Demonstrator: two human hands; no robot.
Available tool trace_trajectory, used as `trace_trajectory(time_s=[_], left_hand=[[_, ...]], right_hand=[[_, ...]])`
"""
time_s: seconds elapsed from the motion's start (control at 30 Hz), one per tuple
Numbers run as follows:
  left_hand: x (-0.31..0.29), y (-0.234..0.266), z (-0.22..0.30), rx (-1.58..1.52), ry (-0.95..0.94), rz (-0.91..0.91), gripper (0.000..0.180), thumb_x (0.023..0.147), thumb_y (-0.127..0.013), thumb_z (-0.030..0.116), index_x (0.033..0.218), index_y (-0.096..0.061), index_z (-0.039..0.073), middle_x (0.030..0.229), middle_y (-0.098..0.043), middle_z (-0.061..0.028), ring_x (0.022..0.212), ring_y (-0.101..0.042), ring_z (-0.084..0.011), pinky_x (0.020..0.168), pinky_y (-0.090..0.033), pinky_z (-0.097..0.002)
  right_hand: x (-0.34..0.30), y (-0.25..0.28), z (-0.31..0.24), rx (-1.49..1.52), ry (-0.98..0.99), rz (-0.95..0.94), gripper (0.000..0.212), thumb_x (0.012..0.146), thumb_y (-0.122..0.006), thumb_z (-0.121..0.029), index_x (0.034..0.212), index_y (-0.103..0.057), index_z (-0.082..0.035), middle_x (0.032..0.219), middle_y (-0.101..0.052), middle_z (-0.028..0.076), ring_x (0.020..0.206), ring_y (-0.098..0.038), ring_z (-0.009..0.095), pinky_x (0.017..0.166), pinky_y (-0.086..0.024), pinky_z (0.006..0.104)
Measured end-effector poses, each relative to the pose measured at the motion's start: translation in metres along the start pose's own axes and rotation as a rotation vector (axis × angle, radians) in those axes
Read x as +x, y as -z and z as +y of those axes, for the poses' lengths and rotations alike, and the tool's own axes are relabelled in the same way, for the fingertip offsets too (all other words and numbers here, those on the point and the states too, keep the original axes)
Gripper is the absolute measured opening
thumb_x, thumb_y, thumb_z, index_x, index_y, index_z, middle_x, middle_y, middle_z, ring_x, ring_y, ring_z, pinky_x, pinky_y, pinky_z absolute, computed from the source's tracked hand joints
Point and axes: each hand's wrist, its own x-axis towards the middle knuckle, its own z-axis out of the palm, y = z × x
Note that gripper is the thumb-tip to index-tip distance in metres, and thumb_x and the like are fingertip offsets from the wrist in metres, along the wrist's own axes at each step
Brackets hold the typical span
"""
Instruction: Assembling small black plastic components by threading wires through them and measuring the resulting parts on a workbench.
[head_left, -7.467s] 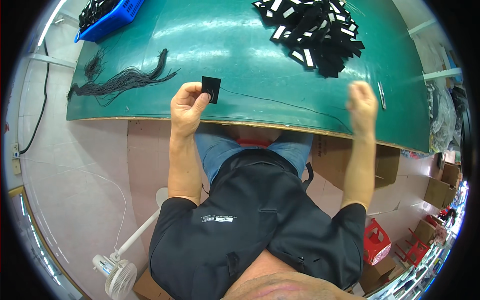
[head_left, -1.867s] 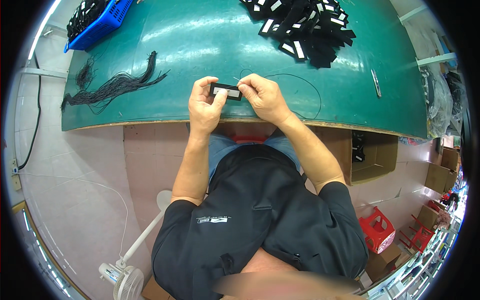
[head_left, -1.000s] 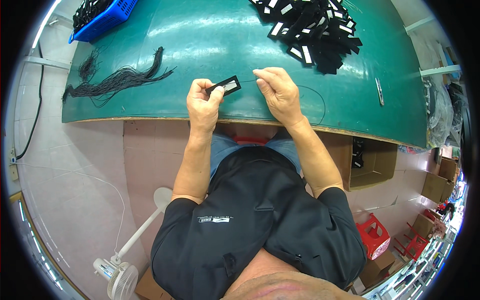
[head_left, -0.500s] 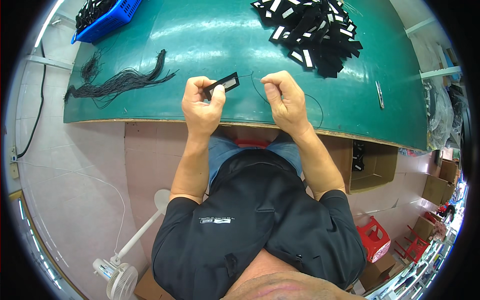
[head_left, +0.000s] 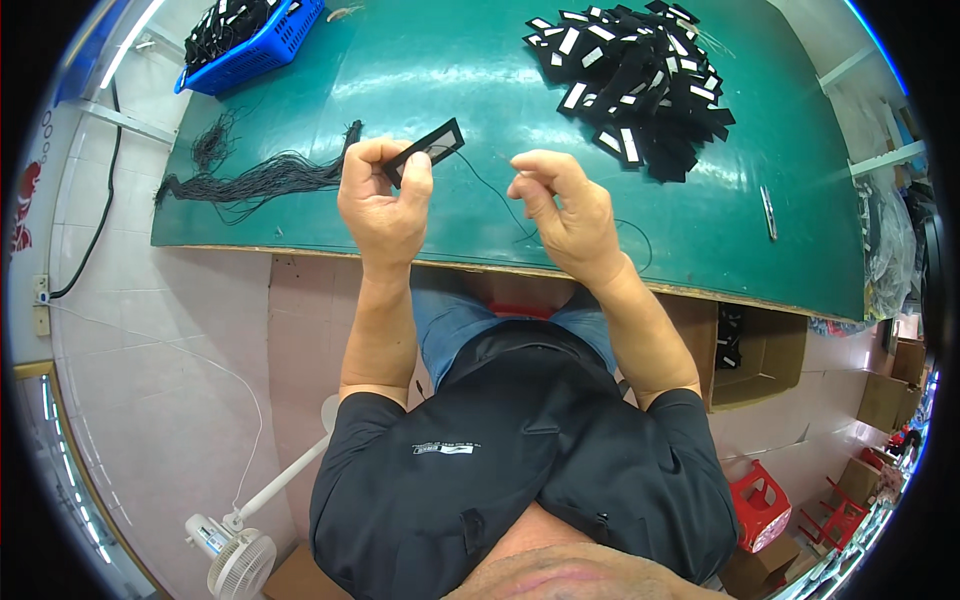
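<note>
And at left, the black patch (head_left: 446, 140) is pinched by thumb and fingers of the left hand (head_left: 388, 215), tilted above the desk (head_left: 430, 60). One cord (head_left: 497, 192) is seemingly attached already, trailed loosely rightward; no knot can be made out. The right hand (head_left: 578, 215) is held apart, fingertips nearly together; whether anything thin is gripped cannot be told. Around these, the bundle of strands (head_left: 265, 180) is partly blocked by the left hand, just beside it; the blue basket (head_left: 255, 62) is filled with black pieces. Rightward, a pile of patches (head_left: 645, 100) is seen heaped, cords undiscernible; then a slim tool (head_left: 768, 213) is laid.
</note>
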Motion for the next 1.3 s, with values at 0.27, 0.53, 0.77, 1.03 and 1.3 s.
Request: trace_trajectory(time_s=[0.27, 0.53, 0.77, 1.03, 1.3], left_hand=[[-0.017, -0.007, -0.001, -0.283, 0.215, -0.007, 0.019, 0.089, -0.068, -0.005, 0.102, -0.056, 0.002, 0.089, -0.065, -0.0058, 0.071, -0.061, -0.0088, 0.066, -0.051, -0.023], [-0.025, -0.013, -0.005, -0.354, 0.276, -0.009, 0.018, 0.09, -0.068, -0.004, 0.102, -0.055, 0.002, 0.084, -0.065, -0.0054, 0.068, -0.062, -0.009, 0.062, -0.052, -0.023], [-0.03, -0.017, -0.008, -0.368, 0.293, -0.015, 0.018, 0.09, -0.068, -0.003, 0.102, -0.055, 0.002, 0.083, -0.065, -0.0051, 0.067, -0.062, -0.0086, 0.062, -0.052, -0.0228], [-0.034, -0.02, -0.012, -0.394, 0.329, -0.002, 0.017, 0.091, -0.069, 0.0, 0.102, -0.056, 0.003, 0.081, -0.064, -0.0046, 0.065, -0.061, -0.009, 0.06, -0.052, -0.0228], [-0.036, -0.026, -0.014, -0.436, 0.395, 0.025, 0.016, 0.092, -0.069, 0.001, 0.101, -0.056, 0.003, 0.078, -0.063, -0.0041, 0.064, -0.061, -0.0097, 0.059, -0.051, -0.0229]], right_hand=[[0.006, -0.014, 0.009, -0.088, 0.147, 0.011, 0.009, 0.093, -0.07, 0.003, 0.095, -0.063, -0.002, 0.087, -0.063, 0.006, 0.064, -0.06, 0.012, 0.058, -0.049, 0.0245], [0.004, -0.012, 0.014, -0.23, 0.193, 0.035, 0.013, 0.085, -0.076, 0.004, 0.091, -0.066, -0.002, 0.086, -0.063, 0.008, 0.065, -0.06, 0.016, 0.057, -0.049, 0.0284], [0.003, -0.011, 0.013, -0.279, 0.181, 0.037, 0.014, 0.082, -0.078, 0.003, 0.089, -0.067, -0.003, 0.087, -0.063, 0.008, 0.065, -0.059, 0.018, 0.056, -0.048, 0.0297], [-0.002, -0.013, 0.016, -0.279, 0.165, 0.07, 0.015, 0.081, -0.079, 0.003, 0.091, -0.069, -0.003, 0.087, -0.062, 0.008, 0.07, -0.061, 0.02, 0.059, -0.049, 0.031], [-0.006, -0.015, 0.024, -0.221, 0.168, 0.066, 0.016, 0.082, -0.077, 0.005, 0.093, -0.069, -0.002, 0.088, -0.062, 0.009, 0.074, -0.061, 0.021, 0.061, -0.05, 0.0316]])
